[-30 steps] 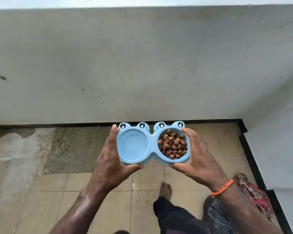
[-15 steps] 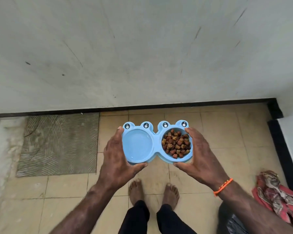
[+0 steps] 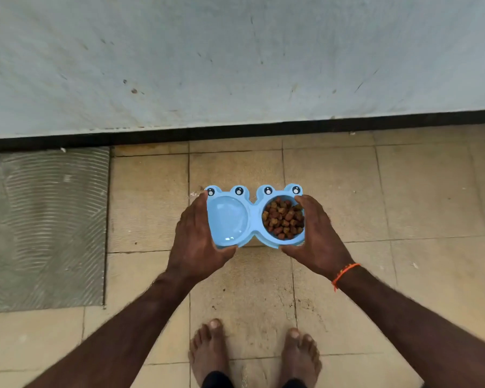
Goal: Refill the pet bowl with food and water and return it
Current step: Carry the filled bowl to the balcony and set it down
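Two hands grip your blue double pet bowl (image 3: 252, 219) at its ends: your left hand (image 3: 196, 245) curls round the 9 o'clock end by the water well (image 3: 227, 219), your right hand (image 3: 317, 239) round the 3 o'clock end by the kibble (image 3: 283, 218). It sits above the tiled floor (image 3: 375, 191), your bare feet (image 3: 210, 351) at 6 o'clock, a grey mat (image 3: 42, 228) at 9 o'clock. No readable writing shows, only cartoon eyes (image 3: 268, 190) on the rim.

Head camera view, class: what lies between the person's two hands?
The light blue plastic frog-eyed double pet bowl fills that stretch in the head view; left hand and right hand grip its ends.
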